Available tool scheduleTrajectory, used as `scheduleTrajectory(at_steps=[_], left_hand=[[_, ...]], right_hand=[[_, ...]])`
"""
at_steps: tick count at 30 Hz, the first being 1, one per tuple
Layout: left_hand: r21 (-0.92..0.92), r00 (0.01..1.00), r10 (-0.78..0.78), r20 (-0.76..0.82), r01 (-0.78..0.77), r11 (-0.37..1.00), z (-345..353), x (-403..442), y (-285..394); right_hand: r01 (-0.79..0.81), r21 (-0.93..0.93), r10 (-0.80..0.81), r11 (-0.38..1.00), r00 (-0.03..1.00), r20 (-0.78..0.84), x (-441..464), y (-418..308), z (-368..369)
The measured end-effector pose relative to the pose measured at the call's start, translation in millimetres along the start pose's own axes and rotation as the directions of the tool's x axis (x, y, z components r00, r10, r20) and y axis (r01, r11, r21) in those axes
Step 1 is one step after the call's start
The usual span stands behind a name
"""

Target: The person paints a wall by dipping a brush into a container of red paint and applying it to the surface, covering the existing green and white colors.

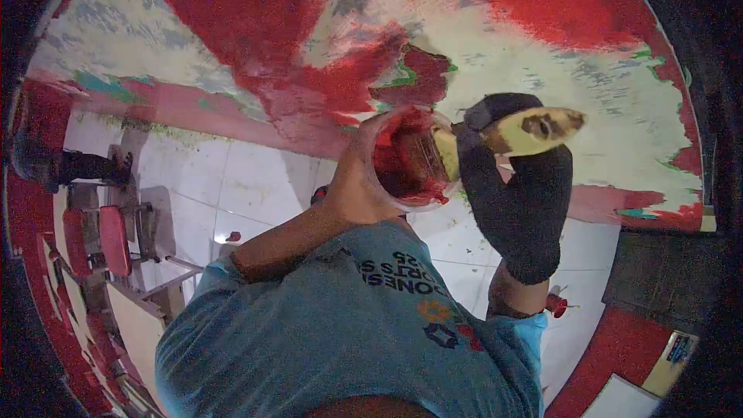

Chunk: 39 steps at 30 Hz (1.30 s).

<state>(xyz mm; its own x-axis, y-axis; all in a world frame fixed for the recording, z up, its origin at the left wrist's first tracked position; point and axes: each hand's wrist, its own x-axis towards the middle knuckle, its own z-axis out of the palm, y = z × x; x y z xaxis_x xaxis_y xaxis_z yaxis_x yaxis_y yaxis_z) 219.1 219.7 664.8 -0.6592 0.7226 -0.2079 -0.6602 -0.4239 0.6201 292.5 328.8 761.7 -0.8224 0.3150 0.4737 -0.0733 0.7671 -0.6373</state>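
My bare left hand (350, 190) is wrapped round a clear plastic tub (418, 203), tilted so that its mouth faces me. Red paint (395, 156) coats the inside of the tub. A paintbrush (534, 130) with a yellowish, stained handle is gripped in my right hand (520, 197), which wears a black glove. The brush's bristles are inside the tub, by its right wall. Just beyond both hands rises a wall (503, 54), partly covered in red paint, with whitish, grey and green patches.
Red chairs (114, 240) stand on the left, on white floor tiles (255, 186). A small red object (556, 306) lies on the floor at right. Further right is a dark panel (654, 275), with a red surface (619, 348) below it.
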Motion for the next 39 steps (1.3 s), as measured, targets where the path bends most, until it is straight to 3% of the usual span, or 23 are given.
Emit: scheduleTrajectory(at_steps=[1, 2, 3, 4, 6, 10, 15, 16, 17, 18, 19, 21, 23, 25, 26, 27, 28, 30, 31, 33, 37, 38, 39], left_hand=[[-0.004, 1.000, 0.002, -0.004, -0.002, 1.000, -5, 1, -2], [0.235, 0.981, 0.164, 0.106, -0.185, 0.954, -14, 2, -6], [0.435, 0.925, 0.286, 0.249, -0.371, 0.820, -19, 2, -8], [0.435, 0.926, 0.288, 0.245, -0.370, 0.821, -18, 1, -8], [0.498, 0.949, 0.242, 0.201, -0.312, 0.809, -15, -1, -5], [0.530, 0.960, 0.210, 0.187, -0.279, 0.801, -16, 2, -6], [0.165, 0.997, 0.037, 0.064, -0.047, 0.985, -4, 1, -2], [0.166, 0.997, 0.036, 0.063, -0.046, 0.985, -4, 0, 0], [0.360, 0.941, 0.264, 0.211, -0.326, 0.874, -6, -1, 3], [0.484, 0.813, 0.430, 0.393, -0.580, 0.655, -7, -1, 5], [0.484, 0.813, 0.429, 0.392, -0.580, 0.655, -9, 0, 1], [0.315, 0.938, 0.254, 0.237, -0.322, 0.893, -12, 1, -8], [0.299, 0.937, 0.261, 0.233, -0.324, 0.898, -8, 0, -7], [0.282, 0.936, 0.266, 0.233, -0.326, 0.902, -8, 1, -6], [0.448, 0.923, 0.302, 0.240, -0.381, 0.809, -11, 3, -5], [0.596, 0.907, 0.336, 0.254, -0.420, 0.685, -13, 4, -4], [0.595, 0.906, 0.336, 0.259, -0.423, 0.684, -13, 5, -5], [0.635, 0.844, 0.424, 0.328, -0.530, 0.563, -13, 7, -7], [0.633, 0.842, 0.423, 0.335, -0.534, 0.561, -12, 7, -6], [0.676, 0.924, 0.251, 0.287, -0.381, 0.631, -11, 7, -5], [0.673, 0.916, 0.235, 0.325, -0.398, 0.623, 0, 14, -3], [0.670, 0.881, 0.278, 0.382, -0.471, 0.573, 3, 16, -3], [0.659, 0.840, 0.318, 0.440, -0.543, 0.521, 7, 19, -3]], right_hand=[[0.072, -0.028, -0.071, 0.997, 0.997, 0.018, 1, 0, 1], [0.073, -0.027, -0.072, 0.997, 0.997, 0.023, 1, -1, 2], [-0.004, -0.002, 0.004, 1.000, 0.999, 0.035, 2, -2, 4], [-0.081, 0.021, 0.080, 0.997, 0.996, 0.048, 1, -2, 4], [-0.060, -0.018, 0.060, 0.998, 0.998, 0.027, 1, 0, 6], [-0.044, -0.053, 0.046, 0.998, 0.998, 0.045, 3, -1, 3], [-0.082, 0.007, 0.081, 0.997, 0.995, 0.056, 2, -1, 3], [-0.115, 0.051, 0.111, 0.992, 0.990, 0.083, 2, -1, 2], [-0.116, 0.052, 0.112, 0.992, 0.990, 0.083, 1, 0, 2], [-0.101, 0.041, 0.099, 0.994, 0.993, 0.057, -1, 3, 2], [-0.086, 0.029, 0.085, 0.996, 0.996, 0.031, -2, 6, 0], [-0.129, 0.083, 0.129, 0.988, 0.992, -0.001, -4, 6, -5], [-0.162, 0.075, 0.169, 0.984, 0.981, -0.092, -5, 11, -12], [-0.228, 0.290, 0.284, 0.930, 0.944, -0.167, -7, 11, -16], [-0.227, 0.290, 0.284, 0.930, 0.944, -0.171, -8, 13, -18], [-0.242, 0.410, 0.344, 0.879, 0.918, -0.197, -11, 16, -19], [-0.245, 0.523, 0.405, 0.816, 0.889, -0.215, -13, 20, -20], [-0.262, 0.476, 0.418, 0.839, 0.871, -0.259, -19, 38, -20], [-0.284, 0.429, 0.431, 0.857, 0.852, -0.297, -21, 43, -20], [-0.302, 0.475, 0.476, 0.826, 0.825, -0.304, -24, 42, -23], [-0.295, 0.574, 0.524, 0.764, 0.802, -0.286, -30, 50, -28], [-0.282, 0.570, 0.519, 0.772, 0.798, -0.308, -32, 53, -31], [-0.282, 0.413, 0.432, 0.866, 0.838, -0.334, -34, 54, -33]])
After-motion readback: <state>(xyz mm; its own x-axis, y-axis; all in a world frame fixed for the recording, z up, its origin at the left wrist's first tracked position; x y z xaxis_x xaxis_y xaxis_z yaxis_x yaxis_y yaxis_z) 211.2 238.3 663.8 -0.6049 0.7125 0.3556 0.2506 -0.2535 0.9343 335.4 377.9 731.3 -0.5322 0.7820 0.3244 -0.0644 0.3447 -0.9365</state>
